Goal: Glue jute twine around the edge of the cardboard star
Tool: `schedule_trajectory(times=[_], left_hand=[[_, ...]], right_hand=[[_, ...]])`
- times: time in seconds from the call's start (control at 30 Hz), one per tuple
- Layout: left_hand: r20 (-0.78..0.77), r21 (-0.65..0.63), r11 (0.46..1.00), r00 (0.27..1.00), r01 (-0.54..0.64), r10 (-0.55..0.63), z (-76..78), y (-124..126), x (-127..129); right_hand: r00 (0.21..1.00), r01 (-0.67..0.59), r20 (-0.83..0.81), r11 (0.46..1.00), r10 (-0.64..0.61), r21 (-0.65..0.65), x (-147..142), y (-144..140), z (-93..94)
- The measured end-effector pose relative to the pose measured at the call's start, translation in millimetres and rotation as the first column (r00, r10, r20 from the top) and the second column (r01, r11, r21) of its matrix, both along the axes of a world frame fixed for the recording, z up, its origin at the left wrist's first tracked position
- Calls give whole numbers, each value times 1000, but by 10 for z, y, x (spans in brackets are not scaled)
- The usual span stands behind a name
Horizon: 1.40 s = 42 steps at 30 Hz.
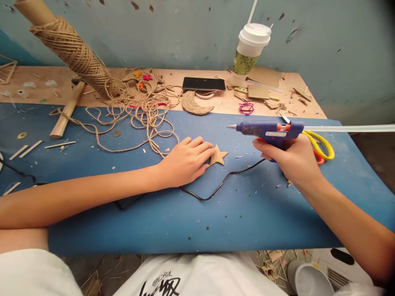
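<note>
My right hand (298, 160) is wrapped round the grip of a blue glue gun (270, 129), its nozzle aimed left above the mat. A long clear glue stick (348, 128) juts from its back. On the blue mat, my left hand (188, 162) has its fingertips closed on the left side of a small tan star (219, 155), which looks like cardboard. The fingers hide part of that star. Just beyond this hand lies a loose tangle of jute twine (151, 119). The gun's black cord (212, 196) runs across the mat and under my left wrist.
A twine-wrapped tube (74, 53) leans beside a wooden-handled hammer (68, 109). Along the back are a twine-covered crescent (195, 103), a phone (204, 84) and a lidded cup with a straw (248, 53). Yellow-handled scissors (324, 146) lie behind my right hand; thin sticks (31, 149) lie at left.
</note>
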<state>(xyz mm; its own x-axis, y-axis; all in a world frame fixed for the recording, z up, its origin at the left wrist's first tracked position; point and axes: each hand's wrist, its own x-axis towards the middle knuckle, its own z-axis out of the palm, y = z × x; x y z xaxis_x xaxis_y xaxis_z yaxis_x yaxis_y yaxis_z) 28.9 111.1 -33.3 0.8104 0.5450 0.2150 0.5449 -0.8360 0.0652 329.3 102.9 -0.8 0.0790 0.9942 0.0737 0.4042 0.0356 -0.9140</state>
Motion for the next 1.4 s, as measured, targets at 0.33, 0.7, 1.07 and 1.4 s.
schedule_trajectory(times=[0.33, 0.7, 1.07, 1.4], left_hand=[[51, -91, 994, 997, 59, -55, -71, -283, -197], [83, -246, 968, 996, 53, -34, -45, -255, -202], [136, -251, 965, 990, 73, -39, -69, -247, -218], [172, -216, 968, 981, 125, -89, -81, -245, -219]], right_hand=[[829, -80, 559, 995, 30, 64, -70, 228, 48], [731, -120, 678, 963, -77, 240, 135, 235, -209], [663, -277, 746, 904, -65, 325, 71, 224, -330], [677, -268, 734, 909, -59, 319, 52, 220, -369]])
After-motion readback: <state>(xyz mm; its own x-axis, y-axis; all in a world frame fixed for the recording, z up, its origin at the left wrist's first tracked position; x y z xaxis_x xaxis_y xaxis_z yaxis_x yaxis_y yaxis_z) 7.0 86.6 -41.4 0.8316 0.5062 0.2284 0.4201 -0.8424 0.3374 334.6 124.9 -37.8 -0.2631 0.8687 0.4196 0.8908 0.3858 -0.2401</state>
